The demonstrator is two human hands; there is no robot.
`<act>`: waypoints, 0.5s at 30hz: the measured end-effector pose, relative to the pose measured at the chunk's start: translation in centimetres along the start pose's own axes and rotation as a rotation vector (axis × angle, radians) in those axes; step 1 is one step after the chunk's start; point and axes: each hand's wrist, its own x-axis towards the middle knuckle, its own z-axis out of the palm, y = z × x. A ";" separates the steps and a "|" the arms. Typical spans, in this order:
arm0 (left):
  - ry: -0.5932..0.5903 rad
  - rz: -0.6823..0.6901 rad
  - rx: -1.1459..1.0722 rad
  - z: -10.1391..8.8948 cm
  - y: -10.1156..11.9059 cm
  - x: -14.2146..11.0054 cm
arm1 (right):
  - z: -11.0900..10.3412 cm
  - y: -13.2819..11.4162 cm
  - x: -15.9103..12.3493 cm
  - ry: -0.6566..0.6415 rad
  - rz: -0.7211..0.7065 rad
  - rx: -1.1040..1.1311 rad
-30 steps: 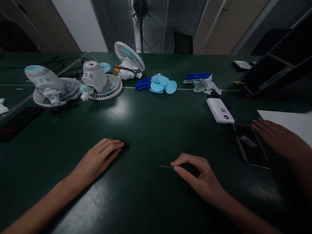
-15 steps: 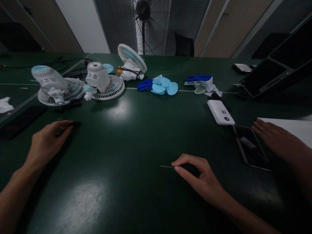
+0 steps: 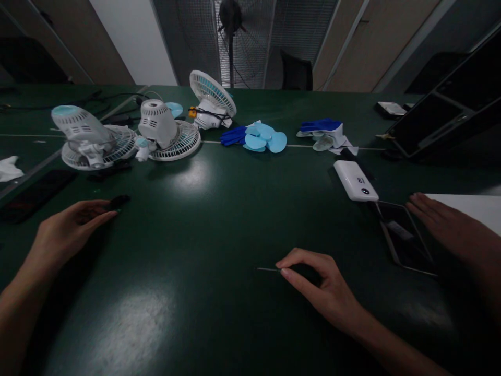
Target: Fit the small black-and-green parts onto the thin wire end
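Note:
On the left of the dark green table, my left hand (image 3: 72,227) has its thumb and fingers apart. A small black piece (image 3: 119,200) lies at its fingertips; its kind cannot be made out. Nearer the middle, my right hand (image 3: 319,282) is closed around a screwdriver (image 3: 267,269). Its thin metal shaft points left, level with the tabletop, and the palm and fingers hide most of the handle. Beyond my left hand, two small white fans (image 3: 88,137) rest face down on their grilles.
Another person's hand (image 3: 450,222) rests by a phone (image 3: 407,237) and white paper at right. A white power bank (image 3: 355,180) lies behind the phone. Along the back are a third fan (image 3: 213,99), blue fan blades (image 3: 265,138) and gloves (image 3: 321,133). A dark phone-like slab (image 3: 37,196) lies far left.
My left hand has drawn slightly back to the left and its thumb and finger have parted from the black piece. My right hand stays put with the screwdriver.

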 end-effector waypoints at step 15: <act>0.056 0.183 -0.062 1.9 1.4 -0.6 | 0.1 -0.1 0.0 -0.002 -0.005 -0.032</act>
